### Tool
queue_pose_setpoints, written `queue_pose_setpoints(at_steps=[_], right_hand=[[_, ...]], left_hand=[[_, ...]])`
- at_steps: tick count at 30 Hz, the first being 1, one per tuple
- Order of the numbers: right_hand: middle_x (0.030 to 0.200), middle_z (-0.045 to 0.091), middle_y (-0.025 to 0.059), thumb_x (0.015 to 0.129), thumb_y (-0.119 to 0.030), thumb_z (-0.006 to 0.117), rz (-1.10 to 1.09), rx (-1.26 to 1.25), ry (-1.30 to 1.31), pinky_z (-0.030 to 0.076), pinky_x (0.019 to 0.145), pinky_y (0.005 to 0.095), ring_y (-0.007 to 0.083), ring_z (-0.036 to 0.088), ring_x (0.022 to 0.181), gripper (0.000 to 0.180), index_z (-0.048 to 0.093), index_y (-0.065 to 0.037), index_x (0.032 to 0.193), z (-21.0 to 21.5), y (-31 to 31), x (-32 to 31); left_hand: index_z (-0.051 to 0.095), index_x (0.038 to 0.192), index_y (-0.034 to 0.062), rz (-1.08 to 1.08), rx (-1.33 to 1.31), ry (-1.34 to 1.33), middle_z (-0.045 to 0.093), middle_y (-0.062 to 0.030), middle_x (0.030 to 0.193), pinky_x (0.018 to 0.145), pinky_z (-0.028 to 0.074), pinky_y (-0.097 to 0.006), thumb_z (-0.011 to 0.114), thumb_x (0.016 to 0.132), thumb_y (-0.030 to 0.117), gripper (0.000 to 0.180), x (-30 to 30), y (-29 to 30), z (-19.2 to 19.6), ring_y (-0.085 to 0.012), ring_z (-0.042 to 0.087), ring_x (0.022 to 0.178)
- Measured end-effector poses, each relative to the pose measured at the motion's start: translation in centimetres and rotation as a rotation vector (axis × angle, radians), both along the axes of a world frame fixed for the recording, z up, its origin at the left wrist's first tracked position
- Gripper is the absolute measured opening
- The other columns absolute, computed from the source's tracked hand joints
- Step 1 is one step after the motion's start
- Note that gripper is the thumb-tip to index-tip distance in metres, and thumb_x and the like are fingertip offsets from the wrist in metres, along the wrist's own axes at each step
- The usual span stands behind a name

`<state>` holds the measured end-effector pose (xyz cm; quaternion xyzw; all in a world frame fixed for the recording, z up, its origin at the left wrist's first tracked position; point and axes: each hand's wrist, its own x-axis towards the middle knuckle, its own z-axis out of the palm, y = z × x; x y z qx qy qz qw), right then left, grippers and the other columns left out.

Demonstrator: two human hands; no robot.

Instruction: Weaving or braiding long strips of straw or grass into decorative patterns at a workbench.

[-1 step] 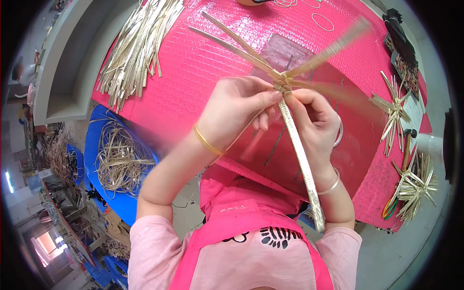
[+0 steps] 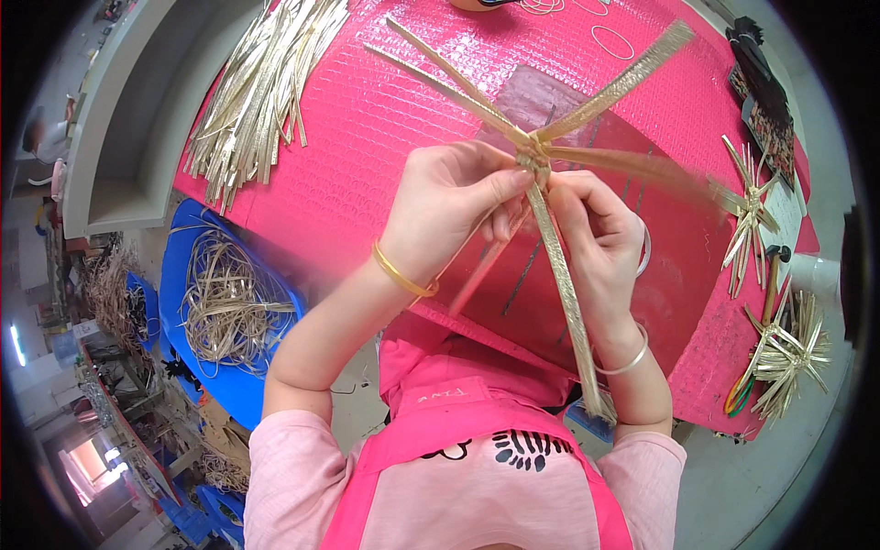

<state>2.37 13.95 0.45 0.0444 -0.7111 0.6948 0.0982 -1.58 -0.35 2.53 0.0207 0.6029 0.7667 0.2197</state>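
Note:
My left hand and my right hand meet over the pink-covered table. Together they pinch the tied centre of a bundle of flat gold strips. The strips fan out from that knot like a star: two long ones toward the upper left, one toward the upper right, a blurred one to the right. One long strip hangs down past my right wrist. My left thumb and forefinger press on the knot. My right fingers grip just below it.
A loose heap of gold strips lies at the table's far left. Finished gold star shapes rest along the right edge. Thin rings lie at the far side. A blue tub of tangled strips stands on the floor at left.

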Motion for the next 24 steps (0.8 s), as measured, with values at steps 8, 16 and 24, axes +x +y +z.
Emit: queue_pose_setpoints(at_steps=[8, 16, 24], right_hand=[[0.076, 0.059, 0.0062, 0.076, -0.002, 0.056, 0.052, -0.493, -0.255, 0.045, 0.057, 0.0168, 0.0079, 0.055, 0.068, 0.014, 0.055, 0.005, 0.088, 0.2, 1.1, -1.2], [0.069, 0.057, 0.0012, 0.074, -0.005, 0.059, -0.008, -0.097, -0.27, 0.038, 0.05, 0.0167, 0.0036, 0.048, 0.059, 0.012, 0.059, 0.003, 0.084, 0.6, 1.5, -1.1], [0.065, 0.056, 0.0023, 0.074, -0.01, 0.061, 0.165, -0.097, -0.378, 0.039, 0.049, 0.018, 0.0054, 0.048, 0.055, 0.016, 0.059, 0.003, 0.082, 1.0, 2.2, -1.7]], left_hand=[[0.048, 0.095, -0.007, -0.247, -0.063, -0.107, 0.056, -0.0068, 0.064, 0.039, 0.04, -0.019, 0.06, 0.074, 0.009, 0.029, -0.5, 0.7, 1.0, -0.0098, 0.051, 0.044], [0.058, 0.081, -0.0077, -0.41, -0.415, 0.153, 0.059, -0.0074, 0.063, 0.054, 0.044, -0.021, 0.06, 0.072, 0.011, 0.021, -2.2, -1.2, 0.8, -0.0089, 0.056, 0.058], [0.059, 0.086, -0.0069, -0.208, -0.112, 0.119, 0.06, -0.0055, 0.075, 0.063, 0.044, -0.021, 0.061, 0.073, 0.014, 0.024, -1.2, -0.2, -1.0, -0.0084, 0.054, 0.068]])
